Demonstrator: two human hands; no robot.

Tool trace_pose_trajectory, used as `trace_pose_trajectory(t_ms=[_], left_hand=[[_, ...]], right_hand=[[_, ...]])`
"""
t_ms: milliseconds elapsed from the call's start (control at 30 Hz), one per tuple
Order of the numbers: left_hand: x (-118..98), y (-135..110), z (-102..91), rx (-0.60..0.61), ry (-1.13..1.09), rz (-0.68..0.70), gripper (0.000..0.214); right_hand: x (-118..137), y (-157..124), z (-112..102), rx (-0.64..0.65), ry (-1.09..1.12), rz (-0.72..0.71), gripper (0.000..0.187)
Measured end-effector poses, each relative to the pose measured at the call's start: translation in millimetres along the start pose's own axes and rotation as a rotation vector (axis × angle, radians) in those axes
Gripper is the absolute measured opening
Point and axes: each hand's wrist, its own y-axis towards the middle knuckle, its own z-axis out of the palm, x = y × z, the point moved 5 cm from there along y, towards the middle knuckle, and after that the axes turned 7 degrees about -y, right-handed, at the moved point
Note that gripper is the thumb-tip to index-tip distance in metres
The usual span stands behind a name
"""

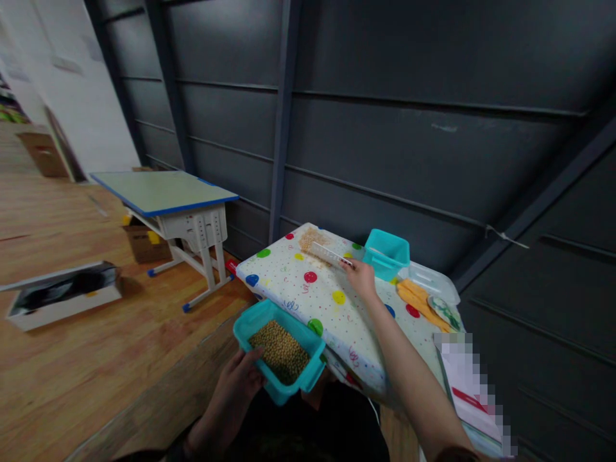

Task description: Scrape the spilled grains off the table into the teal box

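Note:
My left hand (pixel 239 380) grips the near left rim of a teal plastic container (pixel 243 312), thumb over the edge. Dried yellowish beans (pixel 282 346) with some green ones fill its bottom, and it is held off the table's front edge. Over the tabletop, my right hand (pixel 359 277) is closed on one end of a clear ruler (pixel 330 255) with dark marks. The ruler's far end touches or hovers just above a spread of small tan grains (pixel 310 241) near the back left corner; which one I cannot tell.
A balloon-print cloth covers the table (pixel 293 276). At its back right are another teal container (pixel 385 247), a clear lid (pixel 436 281), an orange cloth (pixel 418 296) and a round patterned item (pixel 443 311). A dark panelled wall (pixel 385 147) stands behind; a desk (pixel 168 189) stands left.

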Motion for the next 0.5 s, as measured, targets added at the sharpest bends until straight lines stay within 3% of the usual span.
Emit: trace_pose_trajectory(t_ms=[133,300,500], left_hand=[[6,3,-6.3,-0.091,0.008,-0.011,0.044],[8,0,-7.9,0.001,-0.003,-0.019,0.042],[5,-2,-4.3,0.026,0.002,-0.006,0.043]], right_hand=[[8,-4,-3,0.009,-0.052,0.016,0.027],[24,-11,-1,0.079,-0.072,-0.048,0.028],[30,-12,-1,0.065,-0.093,-0.053,0.03]])
